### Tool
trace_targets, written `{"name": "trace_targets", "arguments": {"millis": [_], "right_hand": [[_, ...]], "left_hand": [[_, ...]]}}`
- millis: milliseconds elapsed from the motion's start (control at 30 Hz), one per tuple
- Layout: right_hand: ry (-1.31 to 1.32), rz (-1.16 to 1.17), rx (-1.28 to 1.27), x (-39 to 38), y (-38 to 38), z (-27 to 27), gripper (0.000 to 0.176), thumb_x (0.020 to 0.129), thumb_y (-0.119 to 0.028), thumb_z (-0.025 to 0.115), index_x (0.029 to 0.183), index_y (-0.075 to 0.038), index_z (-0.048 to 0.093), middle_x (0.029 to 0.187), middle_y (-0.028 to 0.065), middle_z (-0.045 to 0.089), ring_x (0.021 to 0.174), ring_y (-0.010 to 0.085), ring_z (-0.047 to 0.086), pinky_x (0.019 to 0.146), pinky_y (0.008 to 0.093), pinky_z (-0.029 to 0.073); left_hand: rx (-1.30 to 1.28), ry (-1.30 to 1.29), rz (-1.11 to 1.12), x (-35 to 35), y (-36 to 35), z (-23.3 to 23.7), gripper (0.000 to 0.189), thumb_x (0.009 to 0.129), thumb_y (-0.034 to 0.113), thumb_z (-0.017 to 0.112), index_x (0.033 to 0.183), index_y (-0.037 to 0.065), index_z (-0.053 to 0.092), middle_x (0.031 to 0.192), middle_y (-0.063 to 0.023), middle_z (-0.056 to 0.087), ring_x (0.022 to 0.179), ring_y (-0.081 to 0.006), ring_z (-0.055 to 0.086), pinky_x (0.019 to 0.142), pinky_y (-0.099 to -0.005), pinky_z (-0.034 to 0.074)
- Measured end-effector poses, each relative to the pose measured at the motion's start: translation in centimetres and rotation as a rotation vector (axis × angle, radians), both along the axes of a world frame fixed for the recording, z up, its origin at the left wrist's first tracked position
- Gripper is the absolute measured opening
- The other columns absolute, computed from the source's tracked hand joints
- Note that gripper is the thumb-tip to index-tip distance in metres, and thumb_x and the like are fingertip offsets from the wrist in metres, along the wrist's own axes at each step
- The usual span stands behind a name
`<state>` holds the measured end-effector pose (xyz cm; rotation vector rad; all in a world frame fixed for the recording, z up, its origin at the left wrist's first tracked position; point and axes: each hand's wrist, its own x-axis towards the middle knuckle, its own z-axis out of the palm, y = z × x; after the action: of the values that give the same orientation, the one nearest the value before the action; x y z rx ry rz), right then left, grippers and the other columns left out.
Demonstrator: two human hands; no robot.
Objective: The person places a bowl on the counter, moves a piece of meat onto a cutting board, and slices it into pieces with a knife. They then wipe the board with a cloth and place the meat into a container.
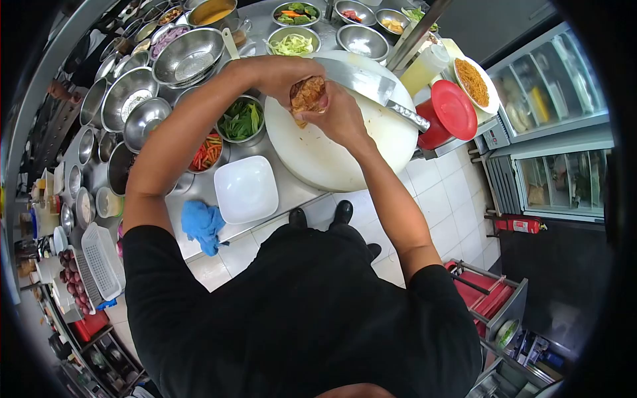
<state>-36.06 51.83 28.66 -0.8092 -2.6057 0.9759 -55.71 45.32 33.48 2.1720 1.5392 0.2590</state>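
Over a round white chopping board [312, 159], both hands grip a browned piece of cooked meat [308, 95], possibly chicken. My left hand [282, 74] wraps it from the left, fingers partly hidden. My right hand [342, 118] closes on its right side. Just beyond my hands a cleaver [358, 78] lies flat on the board, its metal handle pointing right. A few small crumbs dot the board. Left of it stand a bowl of green leaves [242, 121] and a bowl of red and orange strips [207, 152]. A white square bowl [246, 190] sits nearer my body.
Several steel bowls [189, 58] crowd the left counter. A blue cloth [202, 225] lies by its front edge. To the right stand a red lidded container [446, 113], a squeeze bottle [424, 69] and a plate of noodles [472, 83]. Glass-fronted fridges [554, 79] stand beyond.
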Motion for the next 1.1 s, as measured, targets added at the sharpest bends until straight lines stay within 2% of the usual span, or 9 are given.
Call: {"name": "trace_targets", "arguments": {"millis": [100,300,367,500,567,800,900,1000,1100], "right_hand": [[-0.03,-0.002,-0.015,0.2,-0.2,0.0,0.063,0.069,-0.036,0.091,0.109,0.001,0.059,0.098,0.0166,0.066,0.095,0.035,0.065,0.083,0.0433,0.052],[0.046,0.003,0.007,1.1,-0.3,-2.5,0.087,0.067,-0.04,0.092,0.131,0.005,0.053,0.111,0.0214,0.064,0.102,0.0372,0.063,0.089,0.0429,0.052],[0.0,-0.118,0.024,1.9,-1.5,-2.2,0.105,0.065,-0.043,0.093,0.141,0.008,0.042,0.124,0.0259,0.058,0.114,0.0403,0.056,0.098,0.0448,0.048],[0.105,-0.095,0.156,1.0,-2.5,-5.7,0.116,0.063,-0.043,0.094,0.146,0.009,0.032,0.13,0.0276,0.053,0.122,0.0433,0.048,0.104,0.0478,0.043],[0.165,-0.062,0.03,-0.2,-2.3,-6.4,0.12,0.062,-0.037,0.095,0.147,0.008,0.025,0.13,0.0264,0.053,0.123,0.0439,0.045,0.105,0.0496,0.04],[0.256,-0.141,0.04,-1.4,-3.5,-6.3,0.104,0.06,-0.027,0.096,0.137,0.006,0.034,0.126,0.0246,0.056,0.117,0.0438,0.05,0.101,0.0505,0.042],[0.321,-0.146,0.061,-1.8,-3.7,-5.7,0.092,0.061,-0.024,0.095,0.129,0.004,0.039,0.121,0.0249,0.058,0.112,0.0451,0.053,0.098,0.0516,0.043],[0.266,-0.192,-0.04,-2.5,-3.5,-5.7,0.072,0.067,-0.014,0.086,0.121,0.002,0.041,0.114,0.0253,0.059,0.109,0.0474,0.053,0.093,0.0522,0.044],[0.27,-0.182,-0.001,-3.1,-3.2,-6.3,0.072,0.069,-0.014,0.083,0.124,0.001,0.039,0.111,0.0252,0.058,0.106,0.0468,0.053,0.091,0.0522,0.043]], "left_hand": [[-0.011,0.024,0.015,0.3,-0.1,-0.4,0.073,0.062,0.008,0.088,0.126,0.008,0.052,0.117,-0.0111,0.061,0.109,-0.0324,0.061,0.092,-0.0403,0.051],[0.005,-0.051,-0.012,-0.5,0.7,-3.0,0.08,0.059,0.005,0.089,0.129,0.009,0.052,0.119,-0.011,0.06,0.113,-0.0329,0.059,0.096,-0.0404,0.05],[-0.017,0.034,0.009,-0.2,0.5,-2.4,0.086,0.057,0.004,0.089,0.134,0.008,0.05,0.122,-0.0118,0.059,0.119,-0.0328,0.056,0.1,-0.0412,0.048],[0.0,0.112,0.018,-0.1,0.5,-2.4,0.091,0.057,0.005,0.09,0.138,0.007,0.048,0.127,-0.0131,0.057,0.125,-0.0333,0.052,0.106,-0.0421,0.046],[0.042,0.177,-0.011,0.2,0.4,-2.1,0.095,0.057,0.005,0.09,0.141,0.006,0.046,0.135,-0.014,0.053,0.129,-0.0343,0.048,0.11,-0.0422,0.043],[0.129,0.094,0.04,-0.3,-1.3,-2.1,0.093,0.057,0.006,0.09,0.139,0.007,0.047,0.14,-0.0139,0.049,0.134,-0.0351,0.043,0.114,-0.0414,0.04],[0.236,0.128,0.012,-0.3,-1.5,-1.7,0.088,0.058,0.008,0.09,0.136,0.008,0.05,0.138,-0.0141,0.05,0.133,-0.0355,0.043,0.112,-0.0428,0.04],[0.254,0.163,0.038,-1.1,-1.5,-2.4,0.085,0.059,0.012,0.091,0.135,0.008,0.054,0.136,-0.0136,0.052,0.129,-0.0348,0.046,0.109,-0.0442,0.039],[0.227,0.143,0.07,-1.9,-1.8,-2.6,0.09,0.058,0.013,0.092,0.139,0.009,0.053,0.137,-0.0135,0.053,0.13,-0.0349,0.045,0.11,-0.0441,0.038]]}}
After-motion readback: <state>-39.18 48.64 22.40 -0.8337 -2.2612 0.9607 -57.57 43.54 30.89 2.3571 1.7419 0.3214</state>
